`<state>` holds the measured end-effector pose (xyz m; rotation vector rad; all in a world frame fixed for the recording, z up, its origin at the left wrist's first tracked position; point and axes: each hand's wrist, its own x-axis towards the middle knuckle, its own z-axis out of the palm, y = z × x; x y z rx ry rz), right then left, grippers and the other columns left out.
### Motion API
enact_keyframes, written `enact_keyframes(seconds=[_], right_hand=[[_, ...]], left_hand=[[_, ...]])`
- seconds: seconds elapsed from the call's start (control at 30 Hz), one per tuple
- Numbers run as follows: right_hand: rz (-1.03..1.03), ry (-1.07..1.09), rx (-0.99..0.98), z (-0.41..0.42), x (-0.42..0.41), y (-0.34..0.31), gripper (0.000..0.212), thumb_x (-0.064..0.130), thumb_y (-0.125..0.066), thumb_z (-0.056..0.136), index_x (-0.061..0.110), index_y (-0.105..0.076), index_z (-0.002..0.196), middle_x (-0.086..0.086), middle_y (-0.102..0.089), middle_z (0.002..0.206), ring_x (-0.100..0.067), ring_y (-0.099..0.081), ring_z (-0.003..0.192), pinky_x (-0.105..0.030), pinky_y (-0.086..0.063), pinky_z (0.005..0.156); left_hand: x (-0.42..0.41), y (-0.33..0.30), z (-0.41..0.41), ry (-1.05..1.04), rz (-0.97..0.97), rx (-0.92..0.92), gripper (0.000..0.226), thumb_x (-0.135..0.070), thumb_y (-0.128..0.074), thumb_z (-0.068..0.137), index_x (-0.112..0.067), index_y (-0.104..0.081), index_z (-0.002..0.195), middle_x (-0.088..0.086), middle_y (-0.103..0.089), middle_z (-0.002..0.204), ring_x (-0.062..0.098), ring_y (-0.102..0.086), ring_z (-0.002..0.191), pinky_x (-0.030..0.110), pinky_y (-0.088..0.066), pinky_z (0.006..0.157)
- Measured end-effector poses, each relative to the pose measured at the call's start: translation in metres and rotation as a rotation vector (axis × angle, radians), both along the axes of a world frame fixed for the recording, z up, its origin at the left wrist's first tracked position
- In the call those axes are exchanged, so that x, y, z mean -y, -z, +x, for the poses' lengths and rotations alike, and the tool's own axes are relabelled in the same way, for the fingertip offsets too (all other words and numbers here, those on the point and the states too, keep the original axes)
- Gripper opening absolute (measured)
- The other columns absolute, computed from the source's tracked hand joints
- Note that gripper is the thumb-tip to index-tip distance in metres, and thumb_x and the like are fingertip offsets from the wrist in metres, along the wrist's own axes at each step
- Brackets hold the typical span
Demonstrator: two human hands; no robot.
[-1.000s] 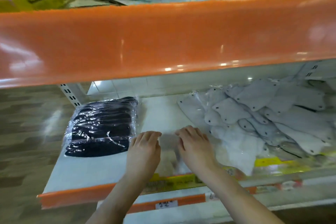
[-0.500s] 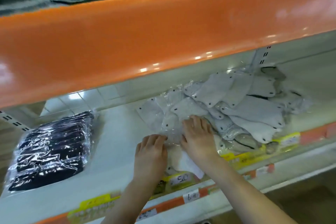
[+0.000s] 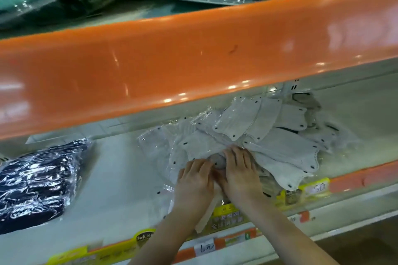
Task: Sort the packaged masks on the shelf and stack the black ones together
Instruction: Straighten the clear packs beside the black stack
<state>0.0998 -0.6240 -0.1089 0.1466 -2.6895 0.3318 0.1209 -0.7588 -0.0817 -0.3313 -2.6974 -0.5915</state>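
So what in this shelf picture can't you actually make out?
Head view only:
- Fingertips of the left hand and right hand: tucked under the pale packaged masks, so any grip is hidden.
- Stack of black masks: cut off by the left edge; wrapper glare hides the count.
- Price labels: blurred, mostly unreadable.
- Back of the shelf: hidden by the orange shelf edge.

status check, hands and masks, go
Left hand and right hand flat, side by side on the grey mask heap. Black mask stack apart at shelf's left end, untouched. Nothing blocking the bare shelf between.
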Motion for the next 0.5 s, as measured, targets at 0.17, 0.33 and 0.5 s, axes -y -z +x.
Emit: enact_keyframes(seconds=[0.17,0.33,0.5], right_hand=[[0.023,-0.073,0.023,-0.003,-0.008,0.002,0.059,0.032,-0.083,0.062,0.004,-0.064,0.110,-0.014,-0.062,0.111,-0.033,-0.060,0.107,-0.043,-0.052,0.091],[0.073,-0.104,-0.082,-0.008,-0.015,-0.005,0.037,0.031,-0.085,0.059,0.011,-0.067,0.084,-0.008,-0.061,0.089,-0.028,-0.062,0.083,-0.036,-0.052,0.070],[0.101,-0.105,-0.100,-0.016,-0.013,-0.010,0.032,0.023,-0.087,0.058,0.009,-0.065,0.075,-0.012,-0.061,0.085,-0.033,-0.062,0.076,-0.038,-0.051,0.059]], left_hand=[[-0.008,0.011,0.002,-0.061,-0.033,-0.009,0.034,-0.022,-0.043,0.080,-0.016,-0.070,0.100,-0.003,-0.067,0.106,0.018,-0.058,0.099,0.030,-0.043,0.080],[-0.007,0.016,0.004,-0.118,-0.009,-0.004,0.035,-0.016,-0.041,0.078,-0.012,-0.068,0.099,0.001,-0.065,0.109,0.021,-0.054,0.103,0.033,-0.046,0.079],[-0.004,0.015,0.005,-0.140,0.013,0.013,0.038,-0.015,-0.038,0.079,-0.010,-0.068,0.100,0.004,-0.064,0.110,0.025,-0.054,0.106,0.036,-0.048,0.079]])
